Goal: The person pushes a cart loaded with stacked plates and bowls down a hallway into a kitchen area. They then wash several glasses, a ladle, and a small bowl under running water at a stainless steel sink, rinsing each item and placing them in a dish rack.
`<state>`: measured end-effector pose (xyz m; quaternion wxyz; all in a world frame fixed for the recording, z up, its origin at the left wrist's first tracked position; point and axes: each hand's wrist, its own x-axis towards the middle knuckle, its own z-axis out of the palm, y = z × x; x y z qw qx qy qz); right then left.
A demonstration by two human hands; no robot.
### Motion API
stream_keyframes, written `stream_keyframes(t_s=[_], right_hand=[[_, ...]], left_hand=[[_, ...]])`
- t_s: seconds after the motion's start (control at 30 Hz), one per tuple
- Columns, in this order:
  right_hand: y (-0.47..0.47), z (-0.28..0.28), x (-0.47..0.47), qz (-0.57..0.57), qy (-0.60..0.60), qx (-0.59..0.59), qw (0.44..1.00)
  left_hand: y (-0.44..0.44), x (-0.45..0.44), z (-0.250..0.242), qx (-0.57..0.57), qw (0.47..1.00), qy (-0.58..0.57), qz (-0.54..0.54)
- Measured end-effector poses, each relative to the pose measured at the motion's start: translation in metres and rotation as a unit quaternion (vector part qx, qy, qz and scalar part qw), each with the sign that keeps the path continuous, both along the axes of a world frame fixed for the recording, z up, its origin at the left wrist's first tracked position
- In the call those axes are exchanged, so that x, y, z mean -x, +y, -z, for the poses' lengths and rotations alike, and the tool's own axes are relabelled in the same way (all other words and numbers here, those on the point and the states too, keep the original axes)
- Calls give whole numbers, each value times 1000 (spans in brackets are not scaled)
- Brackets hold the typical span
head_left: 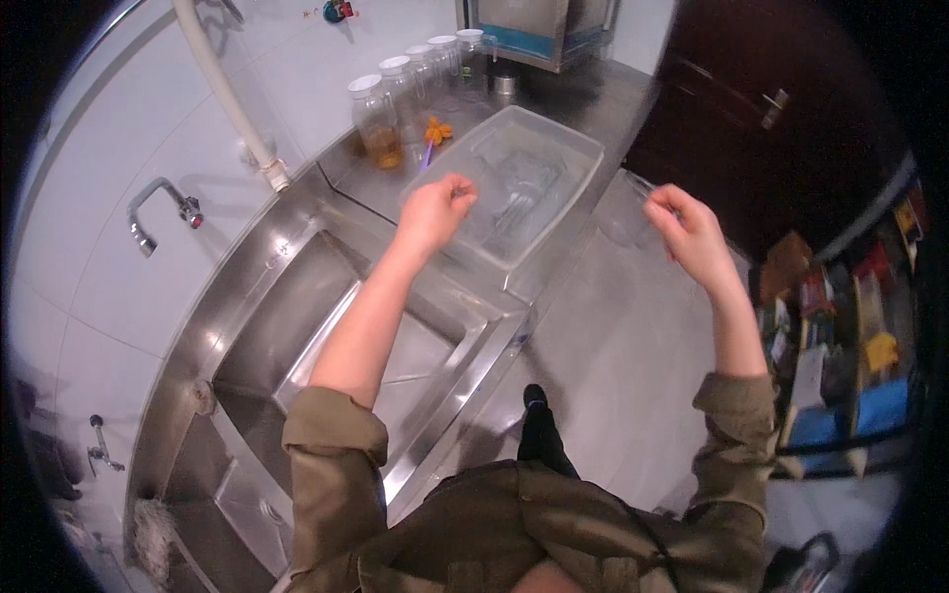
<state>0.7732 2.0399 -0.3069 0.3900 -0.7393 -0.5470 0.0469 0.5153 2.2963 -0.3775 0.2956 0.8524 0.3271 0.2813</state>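
Observation:
My left hand (437,211) is over the near-left edge of a translucent plastic tub (593,159), thumb and fingers drawn together. Blur and a clear shape beside its fingertips leave it uncertain whether it holds anything. Inside the tub, clear items (530,181) sit in what looks like water; their exact kind is hard to make out. To the right, above the floor, my right hand (686,233) pinches a clear, see-through vessel (626,215), blurred against the grey floor. The tub rests on a stainless steel counter (348,167) beyond the sink.
Several clear pitchers with white lids (365,87) line the wall; the nearest contains amber liquid. An orange flower-shaped item (437,131) and a metal container (505,84) are on the counter. Steel sink basins (296,311) lie left, under a faucet (156,215). Loaded shelves (823,356) stand right, near a dark door (726,111).

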Motion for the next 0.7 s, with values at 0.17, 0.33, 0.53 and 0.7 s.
stream_keyframes(t_s=[0.17,0.33,0.53,0.7], right_hand=[[142,11,-99,-107,-180,20,978],[254,30,-136,-243,-404,159,868],[328,49,-120,-338,-479,170,792],[357,63,-89,-339,-510,246,752]], left_hand=[[18,-40,-7,135,977,152,70],[31,-74,-1,127,914,346,169],[20,-88,5,-46,892,444,76],[-3,-63,-1,-163,910,375,-66]])
